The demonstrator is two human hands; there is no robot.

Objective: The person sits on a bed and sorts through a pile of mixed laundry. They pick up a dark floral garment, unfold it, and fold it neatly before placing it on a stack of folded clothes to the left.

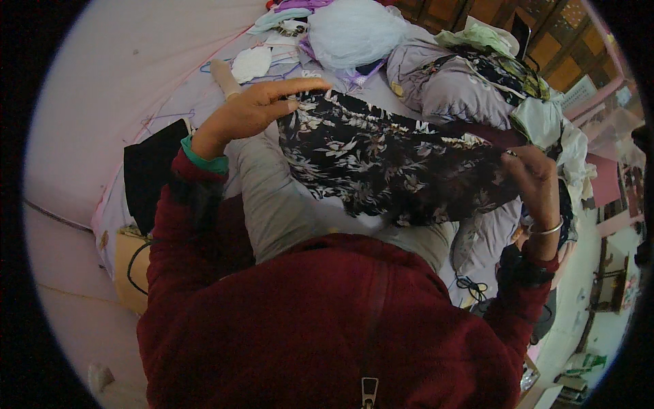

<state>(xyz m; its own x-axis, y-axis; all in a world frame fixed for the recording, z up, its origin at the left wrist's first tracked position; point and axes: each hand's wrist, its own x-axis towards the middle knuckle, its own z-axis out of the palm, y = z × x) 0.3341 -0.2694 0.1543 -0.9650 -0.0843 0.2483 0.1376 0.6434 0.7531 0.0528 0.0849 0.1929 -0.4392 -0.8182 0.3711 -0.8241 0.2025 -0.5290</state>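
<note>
A black cloth garment with a white and grey floral print (388, 158) is stretched between my hands, above my lap. My left hand (245, 112) is at its upper left corner, the thumb below and the fingers extended along the gathered top edge. Its right end is pinched in my right hand (534, 171), which is lower and has a bangle at the wrist. The garment's lower edge hangs loosely over my light trousers (276, 189). What lies behind the cloth is hidden.
Near my left forearm lies a folded black cloth (153, 174). Hangers and a white cap-like item (251, 65) lie beyond my foot. A white netted bundle (352, 33) is at the back. Piled clothes and a grey pillow-like bundle (460, 97) are at the back right. A coiled black cable (471, 287) lies by my right side.
</note>
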